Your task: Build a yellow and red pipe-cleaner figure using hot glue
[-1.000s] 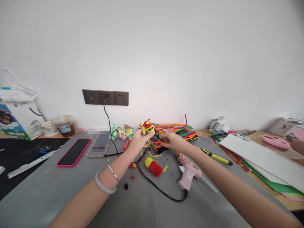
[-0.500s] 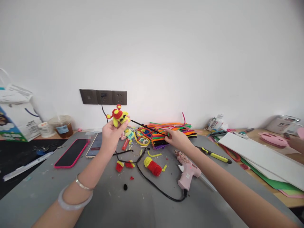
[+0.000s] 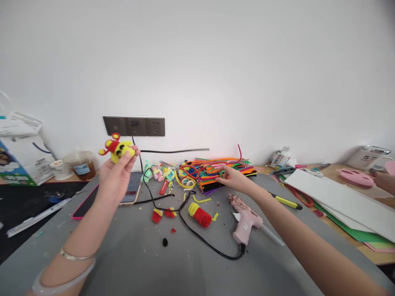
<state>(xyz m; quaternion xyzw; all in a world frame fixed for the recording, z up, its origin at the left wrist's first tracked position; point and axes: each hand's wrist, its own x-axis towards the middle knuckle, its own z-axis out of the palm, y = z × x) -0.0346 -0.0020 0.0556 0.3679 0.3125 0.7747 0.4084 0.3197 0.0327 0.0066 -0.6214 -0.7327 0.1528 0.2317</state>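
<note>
Fingertips of our raised left hand (image 3: 115, 179) pinched a yellow figure (image 3: 119, 150) with red ears, its black stem (image 3: 175, 151) jutting right; our right hand (image 3: 232, 179) rested on the pipe-cleaner pile (image 3: 207, 174), grip unclear.

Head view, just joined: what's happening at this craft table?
A person sits at a grey table. The left hand holds up a yellow-and-red pipe-cleaner figure, with a black pipe cleaner sticking out sideways from it. The right hand reaches to the pile of coloured pipe cleaners; whether it grips one is unclear. A pink glue gun lies by the right forearm, untouched.
</note>
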